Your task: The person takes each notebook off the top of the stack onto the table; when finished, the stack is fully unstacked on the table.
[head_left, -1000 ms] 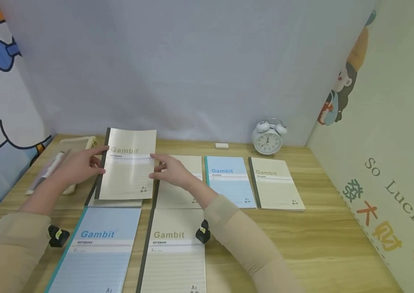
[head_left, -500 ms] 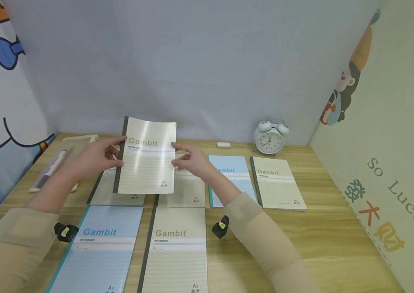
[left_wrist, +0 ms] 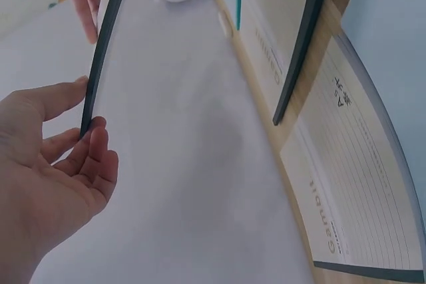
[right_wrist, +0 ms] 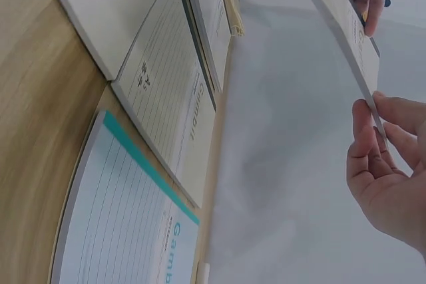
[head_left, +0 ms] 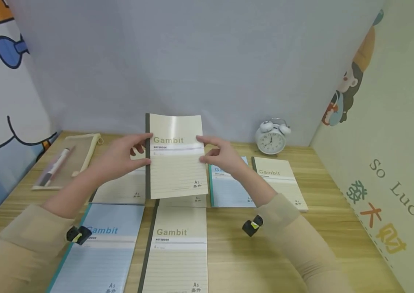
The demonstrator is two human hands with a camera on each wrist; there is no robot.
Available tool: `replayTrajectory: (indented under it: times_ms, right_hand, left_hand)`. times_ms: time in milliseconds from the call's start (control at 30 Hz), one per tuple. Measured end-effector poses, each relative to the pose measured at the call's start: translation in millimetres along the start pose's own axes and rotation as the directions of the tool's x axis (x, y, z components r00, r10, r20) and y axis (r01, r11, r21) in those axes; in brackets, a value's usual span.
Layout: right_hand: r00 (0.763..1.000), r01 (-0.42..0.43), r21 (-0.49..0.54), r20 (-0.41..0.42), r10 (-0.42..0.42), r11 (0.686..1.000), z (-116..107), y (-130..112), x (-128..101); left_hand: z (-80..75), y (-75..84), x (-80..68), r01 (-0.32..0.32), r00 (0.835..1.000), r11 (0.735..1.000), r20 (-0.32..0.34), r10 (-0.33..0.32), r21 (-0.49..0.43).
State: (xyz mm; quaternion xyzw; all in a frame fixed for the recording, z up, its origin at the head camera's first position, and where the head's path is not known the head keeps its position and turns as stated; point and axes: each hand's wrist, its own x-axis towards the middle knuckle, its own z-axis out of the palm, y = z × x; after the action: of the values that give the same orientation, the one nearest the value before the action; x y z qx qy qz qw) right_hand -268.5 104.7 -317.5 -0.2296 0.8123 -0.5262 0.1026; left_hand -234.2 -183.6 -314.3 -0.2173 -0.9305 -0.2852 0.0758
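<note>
A cream Gambit notebook [head_left: 177, 171] with a dark spine is held up above the back row of notebooks. My left hand [head_left: 119, 156] pinches its spine edge between thumb and fingers, as the left wrist view also shows. On the opposite edge, my right hand [head_left: 223, 156] pinches the pages and cover. Behind and below it, a cream notebook [head_left: 183, 202] is mostly hidden. Another cream notebook [head_left: 120, 189] lies left of that, partly behind my left hand. To the right lie a blue notebook [head_left: 229, 189], partly covered by my right hand, and a cream notebook [head_left: 280, 183].
Nearer me lie a blue notebook [head_left: 97, 256] and a cream notebook [head_left: 177, 256], side by side. A white alarm clock [head_left: 271, 140] stands at the back right. At the left is a mesh pouch [head_left: 82, 152] with a marker [head_left: 57, 165]. A fabric wall rises behind the table.
Both hands have carried the cream notebook up and to the right, from over the left back notebook to over the one beside it. The other notebooks have stayed put.
</note>
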Motion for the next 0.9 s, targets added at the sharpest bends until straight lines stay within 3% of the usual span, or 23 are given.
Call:
replayTrajectory:
  times_ms: [133,567,767,900]
  right_hand:
    - [1.0,0.017,-0.038,0.016,-0.016,0.999,-12.9,-5.8,-17.6]
    - [0.995,0.094,-0.129,0.029,-0.091,0.987,-58.9,19.2,-69.0]
    - [0.993,0.104,-0.099,0.06,-0.098,0.99,-73.9,26.3,-95.4]
    - [0.994,0.091,-0.131,0.078,-0.081,0.987,-84.1,33.1,-112.2]
  left_hand:
    - [8.6,15.7,-0.7,-0.001,1.0,1.0,-0.016,0.001,-0.013]
    - [42.7,69.4,-18.4,0.006,0.999,0.985,-0.044,-0.014,-0.173]
    - [59.8,85.1,-23.4,-0.053,0.998,0.974,-0.041,0.045,-0.22]
    - [74.7,94.7,-21.7,-0.086,0.996,0.966,-0.024,0.082,-0.242]
